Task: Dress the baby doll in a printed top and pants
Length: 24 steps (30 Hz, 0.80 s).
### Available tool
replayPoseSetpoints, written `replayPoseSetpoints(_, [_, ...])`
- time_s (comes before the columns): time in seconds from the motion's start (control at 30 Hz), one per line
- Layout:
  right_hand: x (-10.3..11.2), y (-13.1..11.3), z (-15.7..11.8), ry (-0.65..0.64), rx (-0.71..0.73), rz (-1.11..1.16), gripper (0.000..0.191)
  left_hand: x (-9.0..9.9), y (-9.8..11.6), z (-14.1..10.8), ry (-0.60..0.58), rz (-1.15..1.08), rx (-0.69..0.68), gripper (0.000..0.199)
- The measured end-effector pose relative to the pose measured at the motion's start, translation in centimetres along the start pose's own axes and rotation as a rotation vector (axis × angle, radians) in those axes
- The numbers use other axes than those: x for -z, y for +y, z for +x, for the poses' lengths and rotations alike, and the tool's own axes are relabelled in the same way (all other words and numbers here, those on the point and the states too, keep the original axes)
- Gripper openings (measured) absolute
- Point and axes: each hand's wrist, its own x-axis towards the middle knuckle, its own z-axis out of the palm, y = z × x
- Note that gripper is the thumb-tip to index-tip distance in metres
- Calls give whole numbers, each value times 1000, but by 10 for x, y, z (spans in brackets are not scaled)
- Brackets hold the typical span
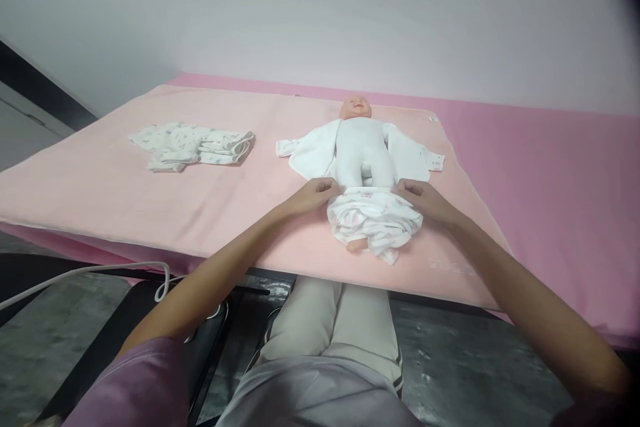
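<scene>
A baby doll (364,140) lies on its back, head toward the wall, with a white cloth body. Its arms are in the sleeves of an open white baby jacket (314,150), spread out to both sides. Bunched around the doll's lower legs are white printed baby pants (375,213); one foot (357,245) pokes out at the near end. My left hand (316,195) pinches the left end of the pants' waistband. At the opposite end of that waistband, my right hand (423,199) is closed on the fabric too.
Folded white printed baby clothes (193,145) lie to the left on the pale pink mat (125,200). A darker pink cover (550,200) shows beneath the mat on the right. Below the table's near edge, a white cable (125,265) loops at left beside a black surface (135,340).
</scene>
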Motion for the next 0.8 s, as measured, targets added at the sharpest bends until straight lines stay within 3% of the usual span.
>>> replayPoseSetpoints(0.1, [-16, 15, 5, 122, -19, 300, 67, -12, -5, 5, 38, -260, -17, 52])
replayPoseSetpoints(0.2, [-35, 9, 16, 169, -36, 442, 60, -24, -4, 11, 135, -576, 6, 56])
replayPoseSetpoints(0.27, [-42, 2, 24, 159, -29, 470, 58, -26, -3, 14, 173, -671, 33, 60])
replayPoseSetpoints(0.6, [-28, 7, 44, 279, 94, 348, 64, 28, -12, 11, 301, -512, 26, 52])
replayPoseSetpoints(0.73, [-35, 0, 66, 410, 189, 193, 63, 29, -12, 33, 234, -494, 2, 53])
replayPoseSetpoints(0.8, [-37, -1, 79, 437, 152, 164, 63, 26, -13, 43, 264, -524, 19, 59])
